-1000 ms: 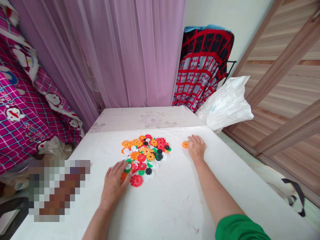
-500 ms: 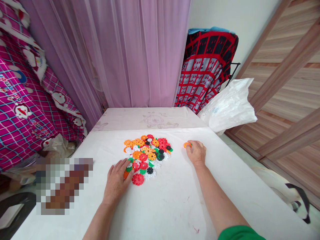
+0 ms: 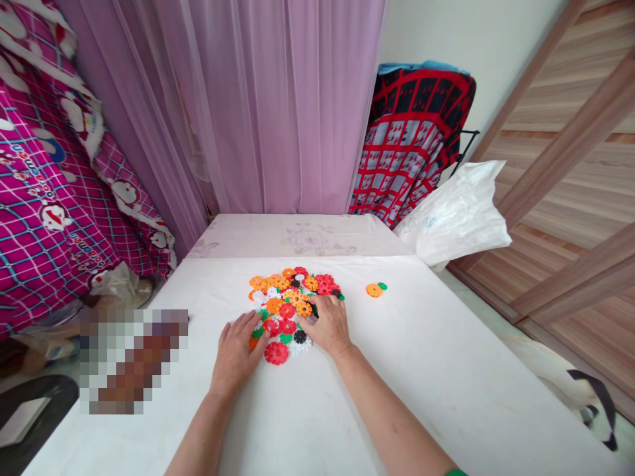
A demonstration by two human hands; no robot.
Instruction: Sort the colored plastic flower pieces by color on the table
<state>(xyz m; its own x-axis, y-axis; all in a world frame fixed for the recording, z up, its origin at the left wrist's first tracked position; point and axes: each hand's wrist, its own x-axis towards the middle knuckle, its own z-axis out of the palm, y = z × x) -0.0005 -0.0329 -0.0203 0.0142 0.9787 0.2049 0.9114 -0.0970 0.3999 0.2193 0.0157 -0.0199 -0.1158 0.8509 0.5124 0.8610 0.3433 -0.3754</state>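
A pile of flat plastic snowflake discs [image 3: 290,301] in orange, red, green, black and white lies on the white table [image 3: 421,370]. My left hand [image 3: 238,350] rests flat at the pile's near left edge, fingers stretched onto the discs. My right hand [image 3: 327,320] is on the pile's right side, its fingers curled down over some discs; what they grip is hidden. An orange disc joined to a small green one [image 3: 375,289] lies apart to the right of the pile. A red disc [image 3: 276,353] sits at the near edge between my hands.
Pink curtains [image 3: 258,106] hang behind the table. A red checked blanket [image 3: 411,139] and a white plastic bag [image 3: 454,215] stand at the back right. Magenta patterned bedding [image 3: 44,198] is on the left, a wooden wall [image 3: 570,172] on the right. A blurred patch [image 3: 131,360] covers the table's left edge.
My right hand let go of the orange disc at the right and moved left onto the pile. The left hand stayed put.
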